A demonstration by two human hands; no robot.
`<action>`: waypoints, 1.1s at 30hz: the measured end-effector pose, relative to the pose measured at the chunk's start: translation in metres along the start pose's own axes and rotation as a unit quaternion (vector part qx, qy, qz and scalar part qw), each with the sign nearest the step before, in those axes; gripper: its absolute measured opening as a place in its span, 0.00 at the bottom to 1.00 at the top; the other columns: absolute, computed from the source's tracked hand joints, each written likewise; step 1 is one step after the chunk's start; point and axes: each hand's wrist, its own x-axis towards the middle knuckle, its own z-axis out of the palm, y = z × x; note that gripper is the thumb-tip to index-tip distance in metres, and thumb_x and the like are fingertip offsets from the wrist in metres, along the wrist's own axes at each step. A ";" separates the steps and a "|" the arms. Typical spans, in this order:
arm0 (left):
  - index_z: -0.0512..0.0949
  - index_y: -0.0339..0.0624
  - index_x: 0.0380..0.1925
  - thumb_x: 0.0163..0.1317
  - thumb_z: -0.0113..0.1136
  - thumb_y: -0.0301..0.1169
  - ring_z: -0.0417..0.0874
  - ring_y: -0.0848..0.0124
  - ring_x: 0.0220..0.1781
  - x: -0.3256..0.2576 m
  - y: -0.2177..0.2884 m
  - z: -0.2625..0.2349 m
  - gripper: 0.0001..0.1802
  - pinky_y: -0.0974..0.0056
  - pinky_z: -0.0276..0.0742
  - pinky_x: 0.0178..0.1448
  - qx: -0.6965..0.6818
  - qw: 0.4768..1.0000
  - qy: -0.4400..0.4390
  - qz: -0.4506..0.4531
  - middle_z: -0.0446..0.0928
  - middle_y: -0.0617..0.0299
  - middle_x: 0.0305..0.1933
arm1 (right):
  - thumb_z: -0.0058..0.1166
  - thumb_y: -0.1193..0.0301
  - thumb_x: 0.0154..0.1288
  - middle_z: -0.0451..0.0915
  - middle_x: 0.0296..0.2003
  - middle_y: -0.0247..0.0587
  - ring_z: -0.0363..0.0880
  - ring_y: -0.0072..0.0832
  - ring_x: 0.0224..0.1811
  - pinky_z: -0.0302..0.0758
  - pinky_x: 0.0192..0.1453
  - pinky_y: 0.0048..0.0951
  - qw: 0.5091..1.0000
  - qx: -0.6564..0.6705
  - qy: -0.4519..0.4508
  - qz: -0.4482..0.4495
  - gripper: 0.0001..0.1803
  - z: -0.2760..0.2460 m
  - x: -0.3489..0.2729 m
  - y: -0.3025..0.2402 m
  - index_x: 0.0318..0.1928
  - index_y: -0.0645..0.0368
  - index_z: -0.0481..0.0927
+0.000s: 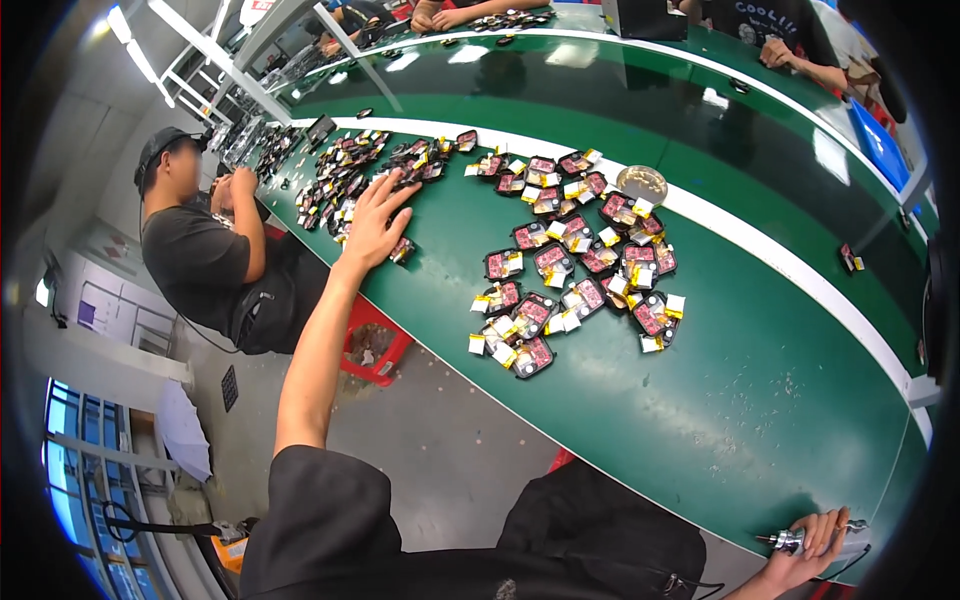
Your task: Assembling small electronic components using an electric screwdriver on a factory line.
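The left hand (376, 224), fingers spread wide, reaches over the near edge of a heap of black casings with red circuit boards (345, 165); contact is unclear. The right hand (822, 540) grips a silver screwdriver (788, 541) above the tabletop (430, 300). Between the hands lies a cluster of similar casings with white-and-yellow tabs (553, 262), a round dish (619, 182) just beyond it.

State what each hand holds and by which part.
The right hand grips a silver tool around its body, behind the tip. The left hand is spread open at the pile of black devices, holding nothing visible.
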 end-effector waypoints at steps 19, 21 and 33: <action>0.64 0.50 0.66 0.68 0.44 0.48 0.52 0.51 0.75 0.085 0.066 0.037 0.29 0.47 0.44 0.75 -0.057 0.993 -0.095 -0.037 0.54 0.52 0.74 | 0.41 0.77 0.70 0.55 0.18 0.30 0.50 0.17 0.13 0.56 0.23 0.21 1.000 0.010 0.017 -0.011 0.03 0.003 -0.002 0.001 0.38 0.62 0.63; 0.63 0.48 0.67 0.68 0.43 0.46 0.51 0.51 0.75 0.062 0.061 0.034 0.29 0.48 0.44 0.75 -0.046 0.995 -0.083 -0.014 0.53 0.54 0.74 | 0.41 0.77 0.70 0.55 0.18 0.30 0.51 0.17 0.13 0.56 0.23 0.21 1.000 0.016 0.018 -0.018 0.03 0.005 -0.002 0.002 0.38 0.62 0.62; 0.66 0.49 0.64 0.70 0.43 0.42 0.56 0.53 0.73 0.123 0.200 0.018 0.25 0.46 0.46 0.75 -0.124 0.984 -0.078 0.103 0.57 0.51 0.72 | 0.40 0.75 0.69 0.55 0.15 0.31 0.55 0.18 0.13 0.61 0.22 0.23 0.999 0.045 0.026 0.010 0.03 0.002 -0.005 0.002 0.37 0.59 0.62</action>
